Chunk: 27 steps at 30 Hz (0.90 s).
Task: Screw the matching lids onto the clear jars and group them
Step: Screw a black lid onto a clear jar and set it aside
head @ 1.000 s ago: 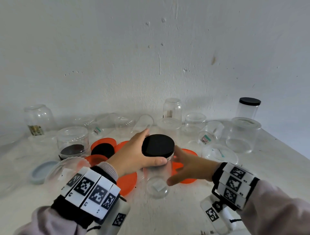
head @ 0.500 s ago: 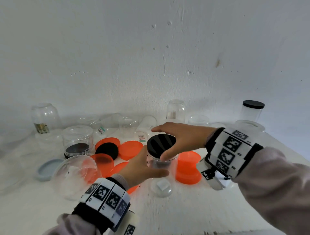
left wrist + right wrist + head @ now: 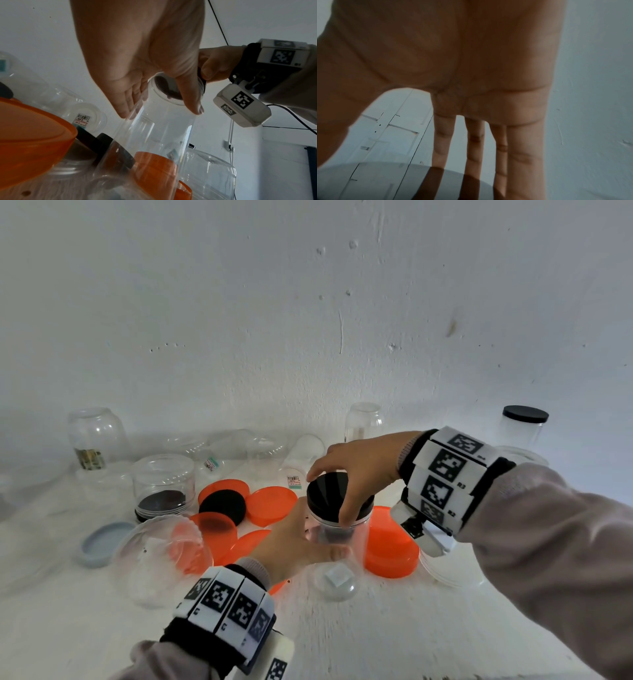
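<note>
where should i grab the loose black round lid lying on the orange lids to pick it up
Probably by its rim, from above. The loose black round lid lies flat across the flat orange plastic lids, its top facing up and its edge exposed toward the camera. Fingers pinching opposite sides of the rim should lift it. The squat clear jar to its left crowds that side, so come from the front.

- Left hand [image 3: 301, 546] reaches forward from below, fingers and thumb curled in a grip.
- Right hand [image 3: 356, 467] arches down from above, fingertips gripping.
</note>
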Motion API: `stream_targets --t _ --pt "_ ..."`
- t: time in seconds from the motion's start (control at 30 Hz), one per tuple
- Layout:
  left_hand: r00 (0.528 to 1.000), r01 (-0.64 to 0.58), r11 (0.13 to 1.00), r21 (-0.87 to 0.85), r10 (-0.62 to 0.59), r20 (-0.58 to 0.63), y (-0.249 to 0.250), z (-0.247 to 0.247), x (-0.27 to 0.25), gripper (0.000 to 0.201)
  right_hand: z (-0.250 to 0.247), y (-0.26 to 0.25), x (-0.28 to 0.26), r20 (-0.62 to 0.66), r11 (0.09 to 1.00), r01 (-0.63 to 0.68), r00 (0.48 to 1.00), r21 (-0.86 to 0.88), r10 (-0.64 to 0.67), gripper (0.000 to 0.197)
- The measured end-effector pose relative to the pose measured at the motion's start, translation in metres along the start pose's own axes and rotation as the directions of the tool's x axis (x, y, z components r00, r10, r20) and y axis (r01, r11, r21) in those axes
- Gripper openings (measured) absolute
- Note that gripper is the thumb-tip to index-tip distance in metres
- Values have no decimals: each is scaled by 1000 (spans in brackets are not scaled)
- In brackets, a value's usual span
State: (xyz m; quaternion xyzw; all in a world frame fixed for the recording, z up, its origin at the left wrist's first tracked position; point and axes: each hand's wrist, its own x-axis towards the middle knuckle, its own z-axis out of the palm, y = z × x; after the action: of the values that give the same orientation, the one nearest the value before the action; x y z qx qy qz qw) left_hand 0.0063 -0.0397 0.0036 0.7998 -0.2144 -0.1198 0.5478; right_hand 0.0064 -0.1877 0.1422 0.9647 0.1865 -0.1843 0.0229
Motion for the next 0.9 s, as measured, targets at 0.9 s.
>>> stream_targets --t 0.9 --pt "999 -46 999 -7 46 -23 -2 4 0 85 4 2 2 -24 998 -34 999 -59 33 88"
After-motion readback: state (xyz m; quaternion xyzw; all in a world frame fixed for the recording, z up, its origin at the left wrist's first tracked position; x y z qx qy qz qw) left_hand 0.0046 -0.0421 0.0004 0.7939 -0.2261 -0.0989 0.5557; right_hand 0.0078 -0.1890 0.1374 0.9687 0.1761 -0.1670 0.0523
